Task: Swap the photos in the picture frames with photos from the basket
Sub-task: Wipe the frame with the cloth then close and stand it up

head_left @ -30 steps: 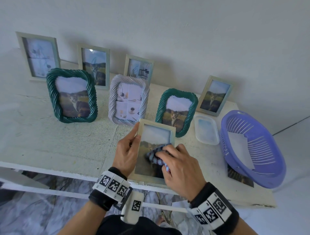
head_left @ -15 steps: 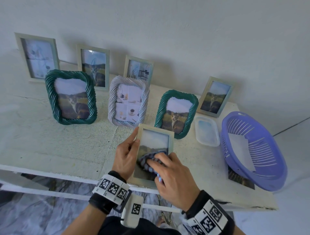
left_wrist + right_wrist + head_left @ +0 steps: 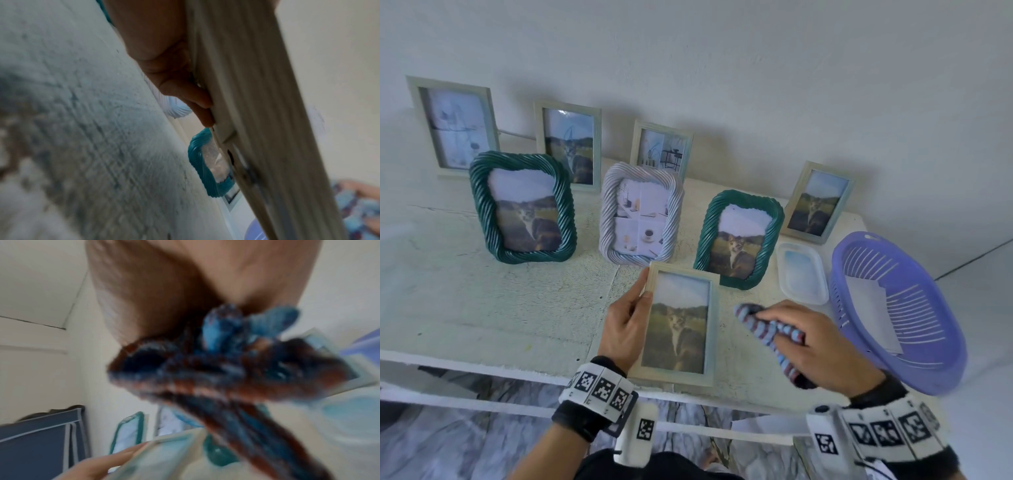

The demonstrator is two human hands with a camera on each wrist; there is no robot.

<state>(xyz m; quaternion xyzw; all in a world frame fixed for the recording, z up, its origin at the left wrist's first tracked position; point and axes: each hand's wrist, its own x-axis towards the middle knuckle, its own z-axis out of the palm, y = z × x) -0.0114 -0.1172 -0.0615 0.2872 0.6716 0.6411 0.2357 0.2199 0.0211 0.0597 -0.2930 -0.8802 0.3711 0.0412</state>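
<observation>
A pale wooden frame (image 3: 678, 323) with a cat photo is tilted above the table's front edge. My left hand (image 3: 625, 325) grips its left side, thumb on the front; in the left wrist view the fingers (image 3: 197, 104) curl behind the frame (image 3: 257, 113). My right hand (image 3: 815, 346) is to the right of the frame, off the glass, and holds a bunched blue and red striped cloth (image 3: 767, 329), blurred in the right wrist view (image 3: 236, 369). The purple basket (image 3: 941, 370) at the right holds a white photo sheet (image 3: 873, 315).
Several framed photos stand on the white table (image 3: 482, 301): two green rope frames (image 3: 522, 209) (image 3: 738, 240), a white rope frame (image 3: 640, 216), and plain frames against the wall. A clear plastic lid (image 3: 803, 274) lies beside the basket.
My right hand has lifted the cloth off the frame's glass and moved right, toward the basket. The cat photo now shows fully. My left hand still holds the frame.
</observation>
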